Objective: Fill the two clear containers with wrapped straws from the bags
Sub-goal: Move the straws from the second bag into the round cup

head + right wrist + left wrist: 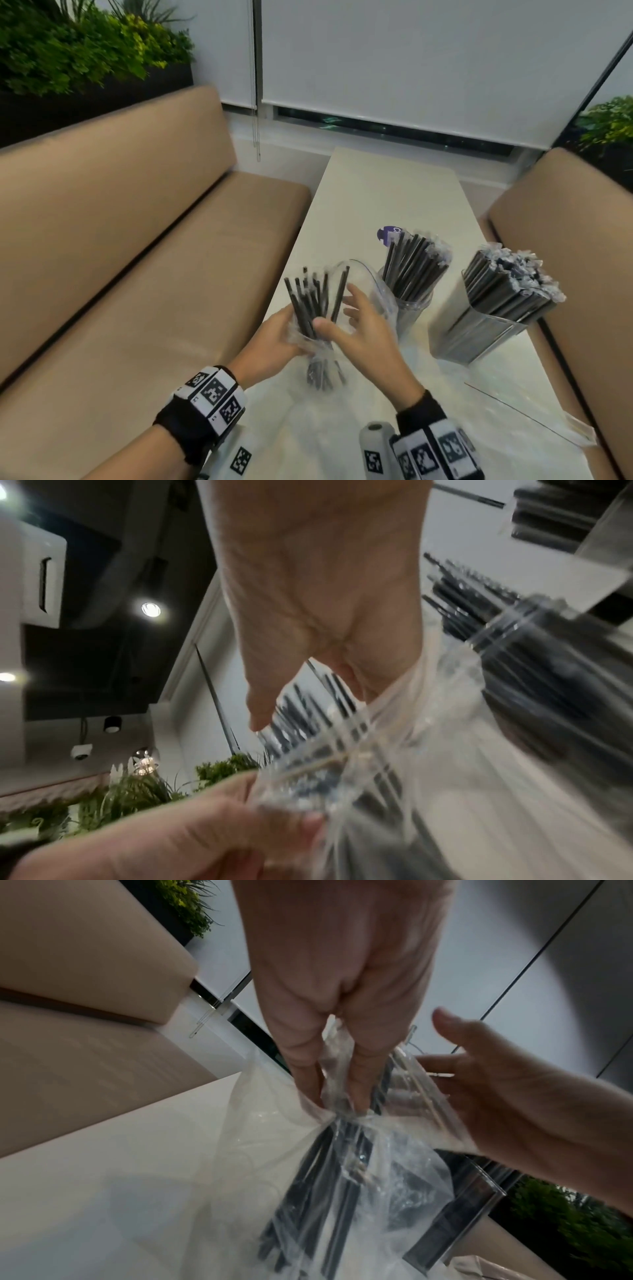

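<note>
My left hand [282, 337] grips a clear plastic bag [320, 359] around its middle, with a bundle of black wrapped straws [308, 301] fanning up out of it. In the left wrist view its fingers [359, 1085] are bunched into the plastic. My right hand [359, 318] is beside the bundle, fingers spread; its thumb lies against the straws and its fingers touch the bag's open rim. A round clear container [412, 308] packed with straws stands just behind. A square clear container [479, 337], also full of straws, leans at the right.
The white table [394, 192] runs between two tan benches [144, 267]. Crumpled clear plastic [507, 407] lies over the table's near end. A purple label [387, 234] shows behind the round container. Planters stand at the back left and right.
</note>
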Available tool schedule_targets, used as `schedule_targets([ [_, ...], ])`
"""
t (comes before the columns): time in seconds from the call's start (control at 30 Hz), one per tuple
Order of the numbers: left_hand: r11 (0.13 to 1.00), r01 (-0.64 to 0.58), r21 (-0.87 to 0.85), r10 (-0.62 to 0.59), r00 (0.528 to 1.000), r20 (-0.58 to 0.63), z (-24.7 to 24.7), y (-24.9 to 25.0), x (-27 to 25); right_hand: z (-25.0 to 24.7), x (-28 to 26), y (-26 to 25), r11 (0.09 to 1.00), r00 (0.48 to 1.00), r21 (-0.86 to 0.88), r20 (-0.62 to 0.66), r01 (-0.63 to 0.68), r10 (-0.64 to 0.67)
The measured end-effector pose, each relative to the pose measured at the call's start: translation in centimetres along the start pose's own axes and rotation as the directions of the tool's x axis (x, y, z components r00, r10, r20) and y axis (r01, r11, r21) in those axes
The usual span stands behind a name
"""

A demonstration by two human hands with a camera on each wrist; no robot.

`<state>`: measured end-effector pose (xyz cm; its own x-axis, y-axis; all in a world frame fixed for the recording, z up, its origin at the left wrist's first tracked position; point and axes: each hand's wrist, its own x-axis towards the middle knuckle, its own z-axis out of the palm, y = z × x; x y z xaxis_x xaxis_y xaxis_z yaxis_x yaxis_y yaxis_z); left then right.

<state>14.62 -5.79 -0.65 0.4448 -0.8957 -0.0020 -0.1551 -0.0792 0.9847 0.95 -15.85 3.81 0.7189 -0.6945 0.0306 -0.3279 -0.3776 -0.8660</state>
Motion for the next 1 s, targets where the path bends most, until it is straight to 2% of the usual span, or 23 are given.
schedule_targets([
  [0.07, 1.000, 0.011, -0.005, -0.011, 0.999, 0.052, 0.4, 0.4, -0.1, 1.3, 0.8, 0.2, 1.000, 1.000, 0.013, 0.018, 0.012, -0.012],
  [0.27, 0.999, -0.018, 0.045, 0.014, 0.997, 0.073, 0.4, 0.9, -0.1, 2.1, 1.9, 0.3, 0.995, 0.994, 0.096, -0.107, -0.011, 0.022],
  [0.4, 0.999, 0.030, 0.040, -0.034, 0.994, 0.101, 0.5, 1.2, 0.0, 1.1, 1.7, 0.1, 0.999, 0.985, 0.039, -0.172, 0.037, -0.030],
  [0.47, 0.998, 0.047, 0.037, -0.050, 0.995, 0.083, 0.8, 1.5, -0.1, 0.3, 1.7, 0.1, 1.000, 0.972, 0.005, -0.232, 0.031, -0.029],
  [0.6, 0.993, 0.007, 0.114, -0.008, 1.000, 0.006, 1.2, 2.0, 0.2, -0.9, 2.0, 0.4, 1.000, 0.952, 0.014, -0.308, 0.008, -0.003],
  [0.77, 0.979, 0.025, 0.200, 0.002, 0.991, -0.134, 2.4, 2.6, 0.2, -0.4, 1.3, -0.3, 1.000, 0.972, -0.006, -0.235, 0.013, -0.014],
  [0.9, 0.986, 0.009, 0.168, 0.013, 0.992, -0.128, 2.1, 2.2, 0.6, -0.8, 1.6, 0.5, 1.000, 0.968, 0.011, -0.250, -0.021, 0.023],
  [1.0, 0.993, 0.021, 0.116, -0.009, 0.995, -0.101, 1.6, 2.0, 0.7, -2.3, 2.1, 0.6, 0.997, 0.944, 0.068, -0.324, -0.048, 0.067],
])
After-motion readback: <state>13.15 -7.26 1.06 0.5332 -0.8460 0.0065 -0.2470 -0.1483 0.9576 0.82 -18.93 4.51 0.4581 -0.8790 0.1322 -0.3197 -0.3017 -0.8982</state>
